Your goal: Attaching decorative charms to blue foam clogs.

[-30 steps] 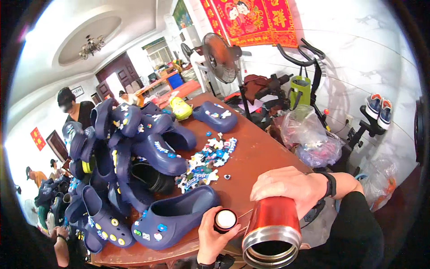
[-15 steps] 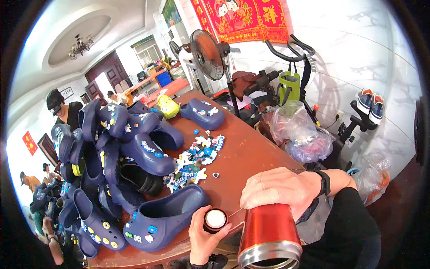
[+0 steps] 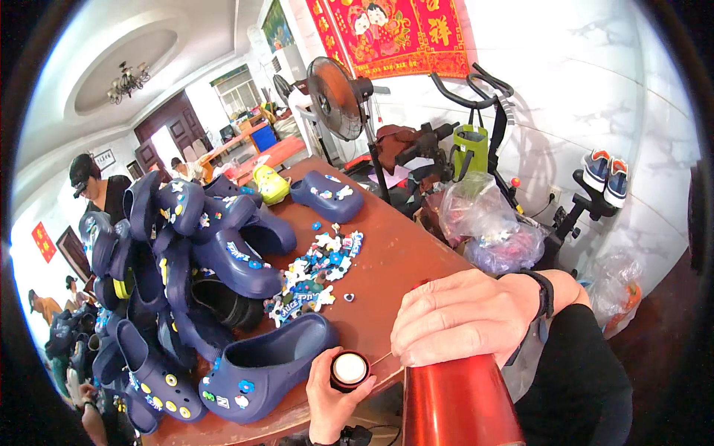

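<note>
Currently right hand [image 3: 465, 316] is gripping the red metal tumbler [image 3: 457, 405], fingers wrapped over its top; left hand [image 3: 331, 394] is pinching a small dark lid [image 3: 349, 369], beside the navy clog [image 3: 264, 364].

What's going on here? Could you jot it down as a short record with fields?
Place: brown wooden table in a room
Left hand: holds a small dark round cap with a white centre
Right hand: grips the top of a red metal cup
On table: pile of navy clogs, small colourful charms, one yellow clog
Behind: standing fan, exercise bike
</note>
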### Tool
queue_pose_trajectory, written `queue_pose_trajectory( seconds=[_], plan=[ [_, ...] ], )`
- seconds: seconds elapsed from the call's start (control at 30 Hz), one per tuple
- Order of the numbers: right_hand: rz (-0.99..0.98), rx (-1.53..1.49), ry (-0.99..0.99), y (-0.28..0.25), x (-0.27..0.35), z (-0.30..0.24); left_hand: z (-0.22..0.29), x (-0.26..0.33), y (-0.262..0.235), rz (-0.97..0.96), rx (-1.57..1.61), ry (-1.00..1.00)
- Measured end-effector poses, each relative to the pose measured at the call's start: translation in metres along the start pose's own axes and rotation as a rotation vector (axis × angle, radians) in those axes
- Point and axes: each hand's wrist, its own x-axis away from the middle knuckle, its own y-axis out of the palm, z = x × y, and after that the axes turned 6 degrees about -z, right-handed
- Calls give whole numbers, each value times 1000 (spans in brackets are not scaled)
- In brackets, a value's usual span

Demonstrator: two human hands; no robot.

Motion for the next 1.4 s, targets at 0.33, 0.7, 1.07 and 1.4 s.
queue_pose_trajectory(
  seconds=[0.33, 0.7, 1.07, 1.4],
  plan=[
    [-96, 38, -69, -14, -25, -3, -8, 5, -2, 23, -27, 66],
    [-130, 69, -95, -19, -44, -7, 0, 8, -3, 31, 118, 95],
    [-199, 105, -165, -22, -58, -5, -1, 10, -5, 26, 151, 98],
    [-232, 108, -169, -26, -68, -8, -6, 10, -4, 27, 138, 139]
  ],
)
